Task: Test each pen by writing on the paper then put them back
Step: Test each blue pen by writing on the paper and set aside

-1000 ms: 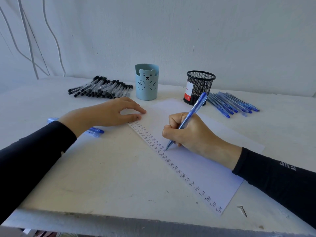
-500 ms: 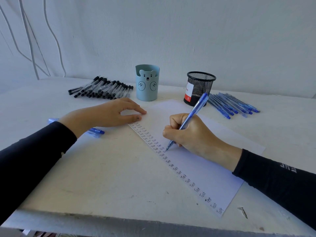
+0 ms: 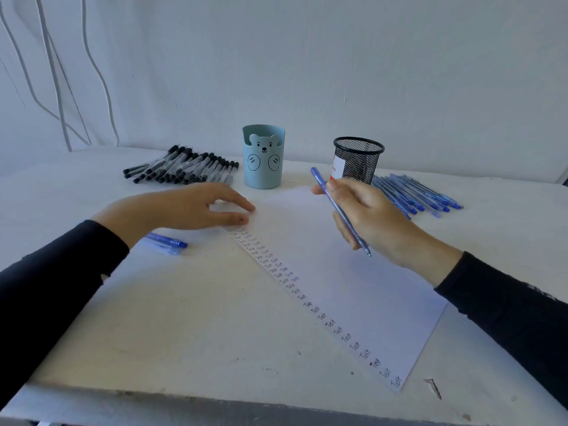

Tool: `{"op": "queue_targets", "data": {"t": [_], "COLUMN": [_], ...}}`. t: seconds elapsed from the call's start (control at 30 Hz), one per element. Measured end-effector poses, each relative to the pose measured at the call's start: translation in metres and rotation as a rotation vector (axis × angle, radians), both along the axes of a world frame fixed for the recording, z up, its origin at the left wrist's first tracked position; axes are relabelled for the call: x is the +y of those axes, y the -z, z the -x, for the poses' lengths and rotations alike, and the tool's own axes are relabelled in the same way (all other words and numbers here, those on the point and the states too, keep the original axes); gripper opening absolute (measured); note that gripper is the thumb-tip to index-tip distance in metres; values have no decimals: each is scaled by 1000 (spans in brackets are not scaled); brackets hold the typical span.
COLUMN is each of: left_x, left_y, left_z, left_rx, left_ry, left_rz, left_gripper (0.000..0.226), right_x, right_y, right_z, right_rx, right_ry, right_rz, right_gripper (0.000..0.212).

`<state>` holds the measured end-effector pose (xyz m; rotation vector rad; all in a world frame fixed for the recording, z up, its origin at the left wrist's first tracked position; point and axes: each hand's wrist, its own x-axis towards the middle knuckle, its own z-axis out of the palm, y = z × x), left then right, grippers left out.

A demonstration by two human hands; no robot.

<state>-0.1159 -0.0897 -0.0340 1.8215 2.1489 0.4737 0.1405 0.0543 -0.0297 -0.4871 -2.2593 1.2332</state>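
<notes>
**Right hand grips a blue pen over the paper; left hand lies loose at the sheet's corner**

The right hand (image 3: 372, 222) curls its fingers and thumb round a blue pen (image 3: 338, 207). The pen is slanted, its tip toward 5 o'clock and its back end toward 11 o'clock. The tip hangs over bare paper and looks clear of it. The left hand (image 3: 190, 207) is relaxed, fingers stretched out and holding nothing. Its fingertips are at the paper's (image 3: 362, 290) 11 o'clock corner; motion blur hides whether they press down.

The sheet lies askew on the counter (image 3: 184, 321), its long edges running from 11 to 5 o'clock, its near corner close to the counter's front edge. From the sheet toward 7 o'clock there is a wide bare stretch of counter.

A column of small handwritten "Test" words runs along the sheet's left edge, doubled near the top. The rest of the sheet is blank.

By the left wrist, at 9 o'clock of the sheet, lie two blue pens (image 3: 167, 242). At 12 o'clock stands a blue bear cup (image 3: 263, 158), with a row of black pens (image 3: 184, 167) at its 9 o'clock. At 1 o'clock is a black mesh cup (image 3: 358, 159), and more blue pens (image 3: 421, 192) lie at its 3 o'clock. A small nail (image 3: 435, 388) lies near the sheet's 5 o'clock corner.
</notes>
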Motion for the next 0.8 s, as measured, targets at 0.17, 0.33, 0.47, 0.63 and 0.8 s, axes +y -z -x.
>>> {"op": "queue_targets", "data": {"t": [0.17,0.33,0.47,0.63,0.8], "left_x": [-33,-49,-48,-36,-17], "left_y": [-34,-46,-44,-32,-15], "left_z": [14,17,14,10,5], "left_rx": [-9,1,12,16,28], "left_ry": [-47,-78,-96,-110,-105], "left_rz": [215,400,418,268,-5], "left_gripper": [21,20,13,6,8], "right_x": [33,49,54,76,103], "right_y": [-1,12,12,-6,5], "right_z": [-8,-11,-11,-22,-41], "right_rx": [-17,-56,-29,309,266], "right_ry": [103,215,270,458,619], "right_rz": [-139,-390,-501,-518,-458], "right_gripper": [21,17,15,14,9]}}
